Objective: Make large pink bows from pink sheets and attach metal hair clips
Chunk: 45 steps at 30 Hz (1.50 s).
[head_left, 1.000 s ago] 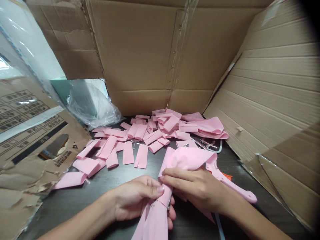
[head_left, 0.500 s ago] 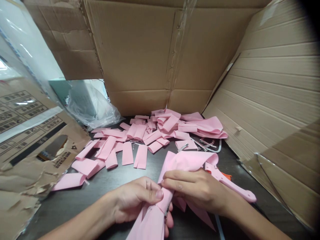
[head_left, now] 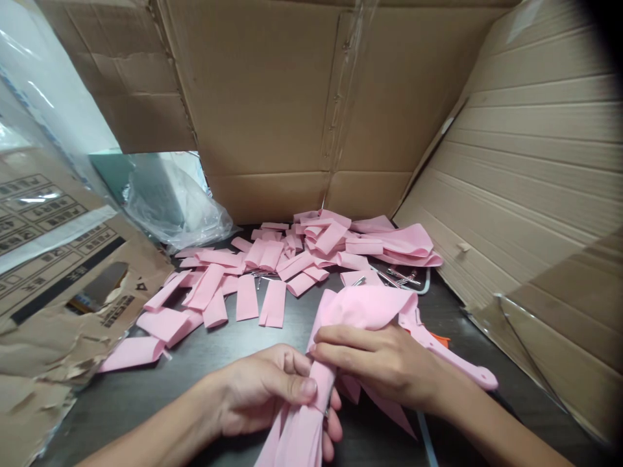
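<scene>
A large pink bow (head_left: 360, 308) of folded sheet material is held between both hands at the lower middle. My left hand (head_left: 272, 389) grips its narrow band from the left, thumb on top and fingertips showing beneath. A small metal clip (head_left: 326, 411) shows in part at the band's right edge. My right hand (head_left: 384, 363) is closed over the bow just above the band, fingers pressed on the pink material. Pink tails hang down past my left hand and below my right wrist.
Many folded pink pieces (head_left: 209, 287) lie across the dark table (head_left: 204, 363), with metal clips (head_left: 403, 279) at their right. A pink-handled tool (head_left: 462, 360) rests beside my right forearm. Cardboard panels (head_left: 272, 97) enclose the back and sides. Clear plastic (head_left: 195, 214) sits at the back left.
The band and the tails under my left hand have turned slightly and shifted a little right. The upper loop sits slightly lower over my right hand. Both hands keep their grip.
</scene>
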{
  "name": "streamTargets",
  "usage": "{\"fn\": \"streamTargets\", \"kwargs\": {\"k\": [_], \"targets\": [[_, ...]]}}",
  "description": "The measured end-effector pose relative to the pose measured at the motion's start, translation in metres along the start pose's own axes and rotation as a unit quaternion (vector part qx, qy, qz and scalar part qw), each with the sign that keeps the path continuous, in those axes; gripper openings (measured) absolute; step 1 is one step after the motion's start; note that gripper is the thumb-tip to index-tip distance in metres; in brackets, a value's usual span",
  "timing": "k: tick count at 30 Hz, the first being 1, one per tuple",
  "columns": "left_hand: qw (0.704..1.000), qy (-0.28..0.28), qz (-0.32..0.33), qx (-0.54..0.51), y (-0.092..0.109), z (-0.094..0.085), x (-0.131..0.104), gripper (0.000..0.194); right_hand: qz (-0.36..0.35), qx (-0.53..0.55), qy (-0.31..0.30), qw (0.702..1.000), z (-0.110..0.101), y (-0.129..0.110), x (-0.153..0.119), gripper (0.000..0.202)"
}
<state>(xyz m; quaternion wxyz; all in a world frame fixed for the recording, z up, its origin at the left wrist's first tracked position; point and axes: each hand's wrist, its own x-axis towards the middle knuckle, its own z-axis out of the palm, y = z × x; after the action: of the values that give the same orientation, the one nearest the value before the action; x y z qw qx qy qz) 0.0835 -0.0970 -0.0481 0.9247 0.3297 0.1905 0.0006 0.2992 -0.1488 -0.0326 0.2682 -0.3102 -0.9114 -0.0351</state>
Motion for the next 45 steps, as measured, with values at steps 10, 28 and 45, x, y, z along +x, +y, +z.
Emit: {"fn": "streamTargets", "kwargs": {"k": [10,28,45], "targets": [[1.000,0.018,-0.017,0.011,-0.003,-0.007,0.006,0.038,-0.020,-0.005,0.019,1.000,0.005,-0.001,-0.003,0.029],[0.997,-0.060,-0.025,0.049,0.010,-0.017,0.010,0.051,0.010,0.015,-0.007,1.000,0.011,-0.001,-0.006,0.034],[0.995,-0.049,-0.059,0.056,0.008,-0.025,0.009,0.044,-0.039,0.005,0.053,0.998,0.016,-0.006,-0.002,0.034]]}}
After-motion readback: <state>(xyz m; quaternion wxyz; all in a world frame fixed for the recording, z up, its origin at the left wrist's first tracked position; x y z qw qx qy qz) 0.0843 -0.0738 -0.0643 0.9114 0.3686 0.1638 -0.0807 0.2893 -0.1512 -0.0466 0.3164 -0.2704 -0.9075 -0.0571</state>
